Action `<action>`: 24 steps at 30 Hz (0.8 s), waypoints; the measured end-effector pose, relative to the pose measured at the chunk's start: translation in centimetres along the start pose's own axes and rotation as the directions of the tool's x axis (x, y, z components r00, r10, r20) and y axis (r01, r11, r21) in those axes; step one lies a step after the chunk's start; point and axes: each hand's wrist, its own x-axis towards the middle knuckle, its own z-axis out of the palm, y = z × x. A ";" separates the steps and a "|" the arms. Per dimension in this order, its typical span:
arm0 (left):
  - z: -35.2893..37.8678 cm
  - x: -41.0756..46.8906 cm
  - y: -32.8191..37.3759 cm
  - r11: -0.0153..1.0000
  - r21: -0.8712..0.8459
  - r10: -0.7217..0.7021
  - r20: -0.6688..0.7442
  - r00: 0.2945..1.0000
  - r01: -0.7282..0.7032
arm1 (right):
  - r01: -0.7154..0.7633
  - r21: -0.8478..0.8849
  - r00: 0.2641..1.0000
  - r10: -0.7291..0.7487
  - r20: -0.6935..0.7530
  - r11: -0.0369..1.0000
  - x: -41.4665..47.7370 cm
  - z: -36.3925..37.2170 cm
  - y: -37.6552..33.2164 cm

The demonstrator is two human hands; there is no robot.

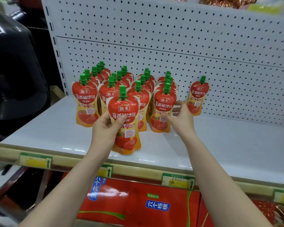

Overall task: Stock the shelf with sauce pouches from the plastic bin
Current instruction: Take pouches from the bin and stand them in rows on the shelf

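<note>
Several red tomato-sauce pouches with green caps stand in rows on the white shelf (220,145), packed toward its back left. My left hand (105,128) grips one sauce pouch (124,122) upright near the shelf's front, ahead of the rows. My right hand (180,117) hovers with fingers apart beside the front pouch of the right-hand row (163,108), holding nothing. A single pouch (197,97) stands alone to the right, leaning against the pegboard. The plastic bin is not in view.
White pegboard (187,46) backs the shelf. A yellow price rail with green labels (105,171) runs along the front edge. Red cartons (157,207) sit on the shelf below. A dark rounded object (11,71) looms at the left.
</note>
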 end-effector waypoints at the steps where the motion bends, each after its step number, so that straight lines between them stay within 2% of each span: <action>1: 0.3 -0.1 0.0 1.000 0.009 0.005 0.017 1.000 -0.005 | 0.038 0.009 0.998 -0.038 -0.058 0.999 -0.6 -0.7 -0.7; 3: 1.4 -0.3 0.0 1.000 0.028 0.010 0.068 0.998 -0.012 | 0.131 0.060 0.986 -0.124 -0.113 0.990 -2.1 -2.2 -2.6; 4: 2.1 -0.5 0.0 0.999 0.038 0.013 0.104 0.995 -0.017 | 0.171 0.117 0.984 -0.164 -0.068 0.978 -2.7 -2.9 -3.6; 7: 5.1 -0.9 -0.1 0.998 0.060 0.017 0.209 0.978 -0.030 | 0.171 0.289 0.933 -0.249 0.260 0.942 -4.3 -5.1 -5.6; 9: 7.4 -1.1 -0.5 0.997 0.064 0.020 0.259 0.966 -0.038 | 0.191 0.283 0.895 -0.285 0.342 0.940 -4.3 -6.6 -5.3; 11: 9.5 -1.3 -1.1 0.998 0.065 -0.002 0.296 0.955 -0.018 | 0.219 0.230 0.897 -0.288 0.334 0.948 -3.6 -8.3 -4.2; 15: 13.2 -1.7 -3.0 0.995 0.100 -0.033 0.339 0.940 -0.001 | 0.155 0.197 0.931 -0.211 0.300 0.968 -1.3 -11.5 -1.5; 18: 15.0 -1.9 -5.2 0.962 0.261 -0.011 0.333 0.943 -0.081 | 0.118 0.178 0.962 -0.157 0.221 0.977 1.7 -13.5 0.5; 21: 17.1 -1.7 -6.5 0.894 0.416 0.012 0.351 0.936 -0.168 | 0.109 0.140 0.969 -0.137 0.206 0.984 5.3 -14.1 1.6; 24: 19.6 0.0 -8.1 0.813 0.556 -0.050 0.363 0.930 -0.174 | 0.135 0.080 0.970 -0.148 0.193 0.988 8.9 -12.9 2.9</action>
